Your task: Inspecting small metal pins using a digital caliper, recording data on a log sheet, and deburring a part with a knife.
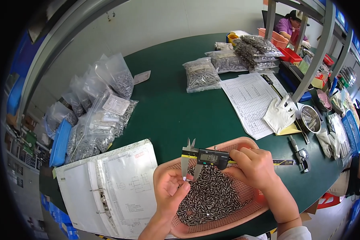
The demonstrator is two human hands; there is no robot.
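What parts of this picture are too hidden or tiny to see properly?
Head view:
- Small part pinched by the left hand at the caliper jaws: too small, fingers cover it.
- Caliper beam: right hand hides its middle.
- Pink basket: near rim hidden by forearms.
- Open binder: drawing too small.

Green worktable (168, 112) against a pale wall (156, 20), metal shelving (320, 52) alongside.
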